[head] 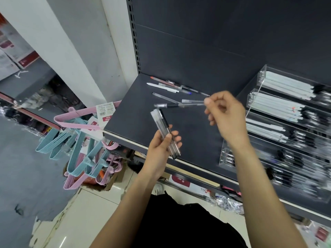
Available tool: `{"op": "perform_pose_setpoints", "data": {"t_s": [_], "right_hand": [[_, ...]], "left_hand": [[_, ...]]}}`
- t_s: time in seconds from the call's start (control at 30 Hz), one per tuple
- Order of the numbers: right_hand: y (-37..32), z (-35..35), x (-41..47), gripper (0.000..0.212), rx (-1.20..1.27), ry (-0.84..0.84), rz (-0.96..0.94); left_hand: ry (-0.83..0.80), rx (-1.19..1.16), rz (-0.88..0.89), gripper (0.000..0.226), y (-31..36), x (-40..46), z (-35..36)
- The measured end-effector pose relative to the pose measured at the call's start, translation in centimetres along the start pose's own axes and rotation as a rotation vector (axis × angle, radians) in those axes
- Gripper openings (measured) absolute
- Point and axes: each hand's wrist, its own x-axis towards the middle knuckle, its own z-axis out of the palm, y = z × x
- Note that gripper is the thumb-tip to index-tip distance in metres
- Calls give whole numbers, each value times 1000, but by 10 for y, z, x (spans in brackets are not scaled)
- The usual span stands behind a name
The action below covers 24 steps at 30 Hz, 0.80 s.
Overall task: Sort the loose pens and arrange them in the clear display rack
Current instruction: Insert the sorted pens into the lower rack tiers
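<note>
Bundle of pens (165, 133) gripped in left hand (161, 147), tips angled up and away, held over shelf (129, 120) front edge. Single pen (179, 105) pinched at one end by right hand (225, 115), fingers curled, pen lying level just above bundle. Loose pens (172, 86) scattered on shelf beyond both hands. Clear rack (279, 111), tiers filled with pens, seen right of right hand. Hangers (80, 149) hung left of left hand.

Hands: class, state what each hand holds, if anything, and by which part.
Left hand grips a bundle of pens round its lower half. Right hand pinches one black pen at its right end.
</note>
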Motion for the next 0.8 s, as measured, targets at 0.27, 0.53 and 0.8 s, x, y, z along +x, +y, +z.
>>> {"op": "perform_pose_setpoints", "data": {"t_s": [0.27,0.53,0.8], "right_hand": [[48,48,-62,9,396,101,361],[51,67,-75,18,279,159,306],[57,56,-94,14,430,328,361]], "left_hand": [[68,-188,37,28,8,7,16],[25,-231,14,34,5,9,22],[-88,24,-50,35,-5,10,21]]}}
